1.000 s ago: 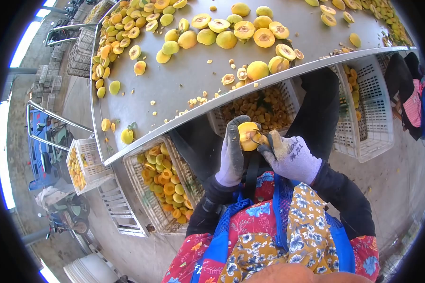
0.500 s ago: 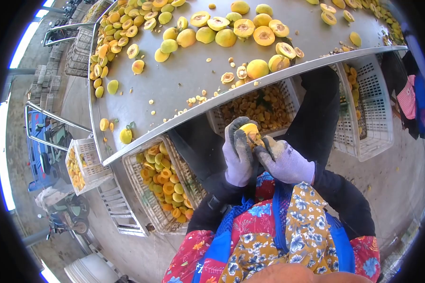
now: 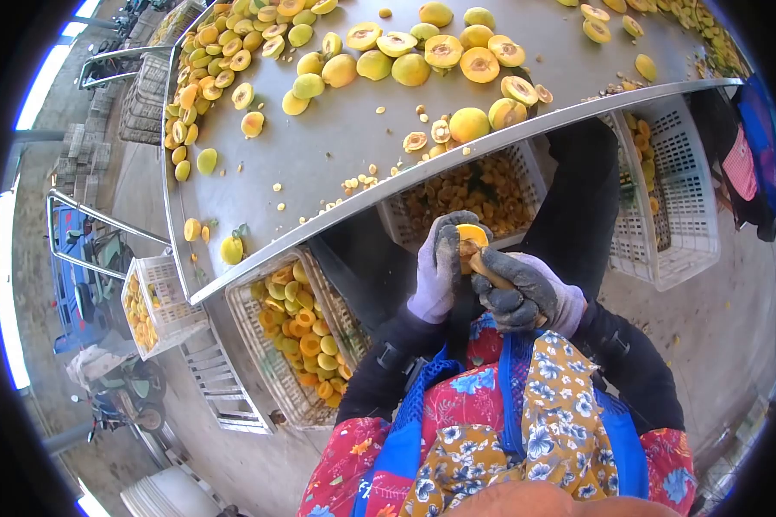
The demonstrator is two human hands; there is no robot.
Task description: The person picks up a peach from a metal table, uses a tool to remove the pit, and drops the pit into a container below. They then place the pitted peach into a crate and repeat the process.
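Note:
My left hand (image 3: 441, 265), in a white glove with grey coating, is closed around a cut yellow peach half (image 3: 472, 233) above my lap. My right hand (image 3: 530, 293), gloved alike, grips a slim tool with a tan wooden handle (image 3: 493, 274). The tool's front end meets the cut face of the fruit; its tip is hidden there. Beyond my hands, whole and halved peaches (image 3: 411, 69) lie on the metal table (image 3: 310, 164), with stones and pale bits near its edge.
Under the table edge stands a crate (image 3: 535, 177) of brownish scraps between my legs. A crate (image 3: 328, 302) of halved peaches is at my left, a white crate (image 3: 685, 189) at my right. Farther left are another crate (image 3: 168, 297) and a parked motorbike (image 3: 129, 383).
My right hand has turned and drawn back slightly, bringing the tan handle into view. The peach in my left hand has tilted, showing its cut face differently. The table's contents look unchanged.

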